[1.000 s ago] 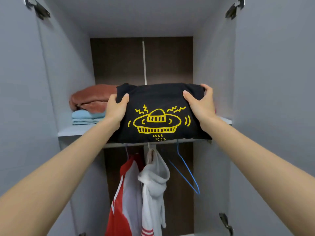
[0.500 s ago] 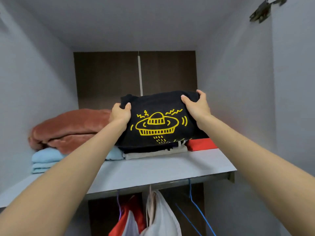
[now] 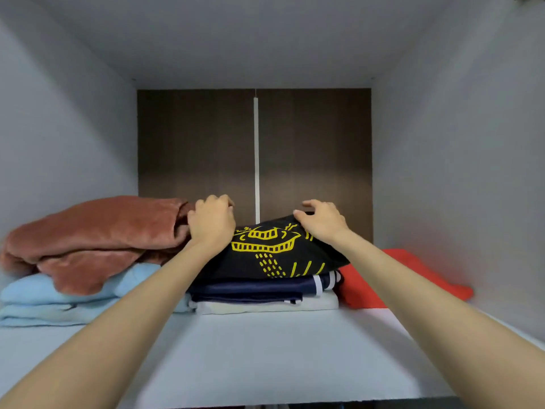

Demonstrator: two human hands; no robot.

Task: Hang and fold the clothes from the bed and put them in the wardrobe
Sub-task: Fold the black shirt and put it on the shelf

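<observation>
My left hand [image 3: 211, 224] curls its grip on the folded black yellow-printed T-shirt [image 3: 265, 256], lying crosswise under both hands; right hand [image 3: 323, 222] rests slack.

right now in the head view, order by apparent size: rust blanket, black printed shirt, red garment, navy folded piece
1. rust blanket
2. black printed shirt
3. red garment, nearly the shirt's size, so unsure
4. navy folded piece

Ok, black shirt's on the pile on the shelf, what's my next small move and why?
Probably let go and draw both hands back: the black T-shirt already lies on the folded pile on the shelf, the right hand rests loosely on it, and only the left hand curls over its far edge.
</observation>
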